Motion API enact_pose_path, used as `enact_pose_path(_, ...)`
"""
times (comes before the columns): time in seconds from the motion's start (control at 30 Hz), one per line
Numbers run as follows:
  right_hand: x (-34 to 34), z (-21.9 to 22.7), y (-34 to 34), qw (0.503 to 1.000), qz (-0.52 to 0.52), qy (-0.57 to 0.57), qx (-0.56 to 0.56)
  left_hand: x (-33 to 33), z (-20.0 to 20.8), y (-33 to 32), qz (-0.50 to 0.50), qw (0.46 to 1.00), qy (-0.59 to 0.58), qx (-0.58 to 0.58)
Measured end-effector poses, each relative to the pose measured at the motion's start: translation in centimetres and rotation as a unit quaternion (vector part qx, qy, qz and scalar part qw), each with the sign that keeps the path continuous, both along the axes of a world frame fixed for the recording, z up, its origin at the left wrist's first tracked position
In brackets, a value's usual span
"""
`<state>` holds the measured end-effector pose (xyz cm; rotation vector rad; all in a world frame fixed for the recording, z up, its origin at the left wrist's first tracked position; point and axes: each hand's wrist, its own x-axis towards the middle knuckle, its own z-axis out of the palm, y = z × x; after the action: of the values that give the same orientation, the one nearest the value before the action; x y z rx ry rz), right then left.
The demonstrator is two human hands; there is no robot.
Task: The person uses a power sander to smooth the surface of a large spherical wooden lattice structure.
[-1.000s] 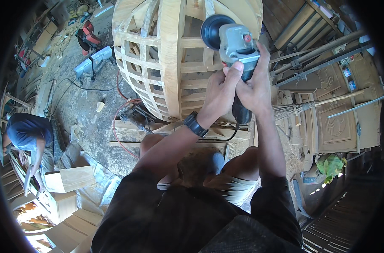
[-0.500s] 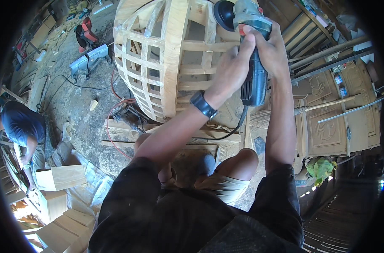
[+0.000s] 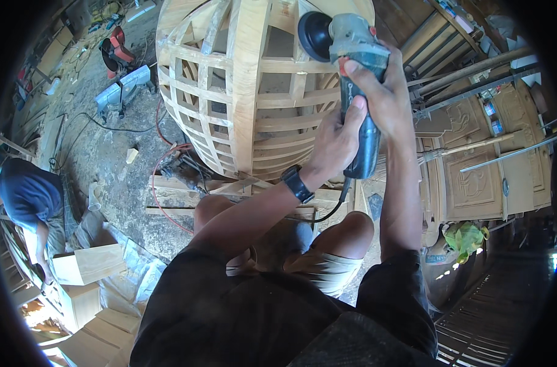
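Both my hands are closed around an angle grinder (image 3: pixel 359 49) with a dark body, a grey head and a round black pad. Lower on its body, my left hand (image 3: pixel 335 144) wraps the handle, with a dark watch on that wrist. My right hand (image 3: pixel 385 92) grips nearer the head, its thumb beside a red button. The pad faces left, close to a curved wooden lattice frame (image 3: pixel 249 92); whether it touches the wood I cannot tell. A black cord hangs from the grinder's lower end.
Carved wooden panels (image 3: pixel 474 177) and a broom (image 3: pixel 456 150) lie at the right. On the left, a person (image 3: pixel 31 192) bends near wooden boxes (image 3: pixel 89 264). A red hose (image 3: pixel 159 162) and cords cross the floor. A red-and-black tool (image 3: pixel 118 55) stands farther off.
The grinder and both my hands have come slightly lower and nearer to me. The left hand has slid down its body, away from the head. The person at left has bent lower.
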<state>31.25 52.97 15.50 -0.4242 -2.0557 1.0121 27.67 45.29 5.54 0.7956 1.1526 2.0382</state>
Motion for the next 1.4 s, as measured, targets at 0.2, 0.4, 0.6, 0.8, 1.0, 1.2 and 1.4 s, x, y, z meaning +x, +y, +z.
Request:
enact_pose_path(0.2, 1.8, -2.7, -1.6, 1.0, -0.015, -0.004, -0.017, 1.9, -1.7, -2.4, -0.023, 0.999, 0.029, -0.016)
enact_pose_path(0.4, 0.7, 1.1, -0.9, 0.999, 0.01, -0.04, 0.005, 1.0, 1.6, -1.4, 0.024, 0.999, 0.022, -0.003)
enact_pose_path(0.6, -2.0, 5.2, 0.8, 0.996, 0.0, -0.08, 0.026, -0.7, 5.1, 1.5, 0.043, 0.998, -0.029, 0.018)
enact_pose_path(0.8, -2.0, 4.9, 1.7, 0.996, -0.01, -0.086, 0.003, -1.1, 5.0, 1.9, 0.023, 0.999, -0.03, 0.012)
enact_pose_path(1.0, 0.0, -0.9, -0.5, 0.996, -0.05, 0.043, 0.061, -1.0, 1.6, -0.1, -0.1, 0.966, -0.221, 0.091)
enact_pose_path(1.2, 2.7, -8.4, -4.1, 0.993, -0.083, 0.075, 0.04, -2.0, -0.9, -4.2, -0.083, 0.992, 0.08, -0.056)
enact_pose_path(1.4, 3.3, -13.4, -6.6, 0.993, -0.072, 0.077, 0.048, -0.6, -3.6, -7.5, -0.029, 0.989, 0.093, -0.114)
